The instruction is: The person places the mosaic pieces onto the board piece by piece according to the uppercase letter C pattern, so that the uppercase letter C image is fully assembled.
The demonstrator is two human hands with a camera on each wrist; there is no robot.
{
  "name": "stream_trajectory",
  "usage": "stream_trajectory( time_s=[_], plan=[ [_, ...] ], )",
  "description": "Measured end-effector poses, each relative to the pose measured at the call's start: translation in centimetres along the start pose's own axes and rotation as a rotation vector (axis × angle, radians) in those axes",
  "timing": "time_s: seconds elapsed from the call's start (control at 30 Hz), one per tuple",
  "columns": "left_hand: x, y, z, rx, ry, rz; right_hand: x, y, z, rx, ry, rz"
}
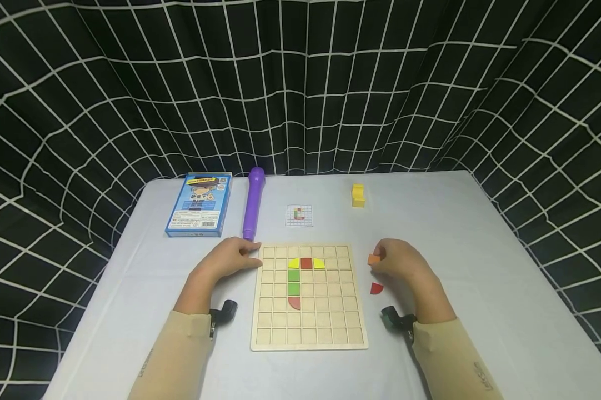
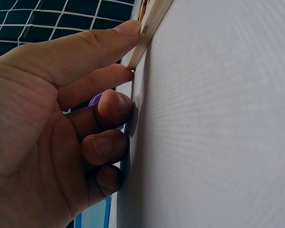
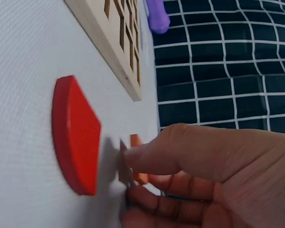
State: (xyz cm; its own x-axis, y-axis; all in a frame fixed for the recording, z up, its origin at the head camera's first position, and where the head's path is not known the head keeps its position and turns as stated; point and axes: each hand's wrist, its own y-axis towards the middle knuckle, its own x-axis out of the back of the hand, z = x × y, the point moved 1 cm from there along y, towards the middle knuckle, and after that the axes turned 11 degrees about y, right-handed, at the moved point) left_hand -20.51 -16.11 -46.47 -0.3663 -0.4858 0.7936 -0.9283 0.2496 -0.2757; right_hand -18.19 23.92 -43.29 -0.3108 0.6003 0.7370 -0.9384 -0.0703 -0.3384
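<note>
Right hand [image 1: 405,265] fingers pinching orange piece [image 1: 374,259]; left hand [image 1: 230,256] fingers curled, touching wooden board [image 1: 260,311]; white table [image 1: 480,250], grid curtain [image 1: 300,83].

The left hand [image 2: 47,142] presses its fingertips [image 2: 130,28] against the wooden board [image 2: 149,28] edge.

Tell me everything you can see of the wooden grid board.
The wooden grid board is a pale, square, flat panel of light wood, cut into rows of small square cells. It lies flat on the white table between both hands. Some cells hold coloured pieces: two yellow and one red along the top, two green below, then a reddish half-round. The left hand touches its upper left corner with fingertips; the right hand stays apart, holding an orange block.
</note>
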Motion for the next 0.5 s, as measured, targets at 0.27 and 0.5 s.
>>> stream_trajectory(
  time_s=[0.27, 0.5],
  plan=[
    [0.0, -0.1, -0.1, 0.009, -0.006, 0.004, -0.2, -1.0, 2.5, 0.083, 0.182, 0.018],
    [0.1, -0.1, -0.1, -0.001, -0.005, 0.001, -2.2, -2.4, 5.3, 0.256, 0.284, 0.104]
  ],
)
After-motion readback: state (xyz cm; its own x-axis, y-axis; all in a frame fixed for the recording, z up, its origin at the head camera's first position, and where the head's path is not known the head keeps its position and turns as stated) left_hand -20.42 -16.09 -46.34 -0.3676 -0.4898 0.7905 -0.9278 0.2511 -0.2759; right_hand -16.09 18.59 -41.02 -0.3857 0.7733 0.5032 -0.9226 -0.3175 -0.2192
